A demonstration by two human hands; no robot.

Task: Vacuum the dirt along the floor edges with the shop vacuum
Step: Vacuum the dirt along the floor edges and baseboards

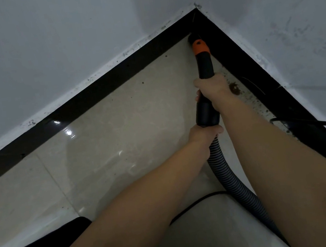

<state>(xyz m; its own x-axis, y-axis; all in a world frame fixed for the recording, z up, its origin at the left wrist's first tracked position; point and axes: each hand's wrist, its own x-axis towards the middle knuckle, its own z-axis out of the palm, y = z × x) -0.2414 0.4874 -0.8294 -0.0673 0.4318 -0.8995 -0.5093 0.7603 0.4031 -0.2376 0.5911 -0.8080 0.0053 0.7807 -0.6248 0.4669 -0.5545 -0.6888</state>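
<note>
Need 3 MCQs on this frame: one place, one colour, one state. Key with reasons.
1. Where is the vacuum nozzle?
A. In the corner where the two black baseboards meet
B. In the middle of the tiled floor
C. Lifted against the wall

2. What colour is the collar behind the nozzle?
A. Blue
B. Orange
C. Green

3. How is the wand held?
A. Left hand only
B. Right hand only
C. Both hands

Key:
1 A, the tip sits down at the corner of the baseboard.
2 B, an orange band shows above the black tube.
3 C, the right hand has its grip on the wand and the left hand holds lower, where the ribbed hose joins.
</note>
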